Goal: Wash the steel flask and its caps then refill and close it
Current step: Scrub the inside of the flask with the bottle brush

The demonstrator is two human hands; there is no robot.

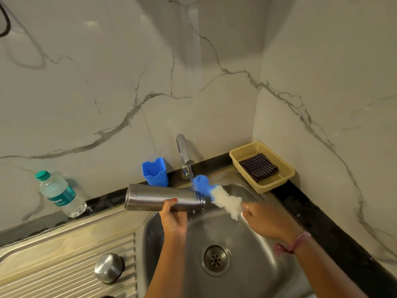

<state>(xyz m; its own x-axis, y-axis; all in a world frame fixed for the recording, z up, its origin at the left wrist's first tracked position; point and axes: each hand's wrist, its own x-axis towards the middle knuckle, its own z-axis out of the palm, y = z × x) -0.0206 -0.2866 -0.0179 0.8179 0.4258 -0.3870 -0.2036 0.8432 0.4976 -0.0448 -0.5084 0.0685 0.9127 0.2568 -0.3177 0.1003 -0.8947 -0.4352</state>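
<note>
My left hand [173, 218] grips the steel flask [161, 197] from below and holds it on its side over the sink, with the open threaded mouth pointing right. My right hand [265, 220] holds a bottle brush [217, 195] with a blue tip and white bristles, just outside the flask's mouth. A thin stream of water runs from the tap [185, 155] onto the blue tip. A steel cap [109, 268] lies on the ribbed drainboard at the lower left.
The steel sink [253, 274] has its drain [215, 260] in the middle. A plastic water bottle [61, 195] leans by the wall at left. A blue holder [155, 172] stands behind the flask. A yellow basket [279, 179] with a folded cloth sits at back right.
</note>
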